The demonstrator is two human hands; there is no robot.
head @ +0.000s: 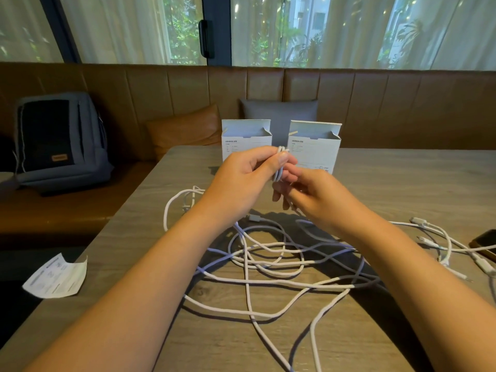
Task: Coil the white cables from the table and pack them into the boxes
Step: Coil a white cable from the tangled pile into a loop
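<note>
Two white boxes stand open-topped at the table's far side, the left box (245, 138) and the right box (315, 142). In front of them my left hand (247, 178) pinches a small folded bundle of white cable (279, 165) between thumb and fingers, held above the table. My right hand (314, 196) is just right of it with fingers curled round the cable strand that runs down from the bundle. Loose white cables (268, 264) lie tangled across the wooden table (402, 183) below my forearms, with connector ends at the right (421, 222).
A folded paper leaflet (57, 277) lies at the table's left edge. A dark phone (485, 244) sits at the right edge. A grey backpack (60, 140) rests on the brown bench behind, beside cushions. Windows with curtains are beyond.
</note>
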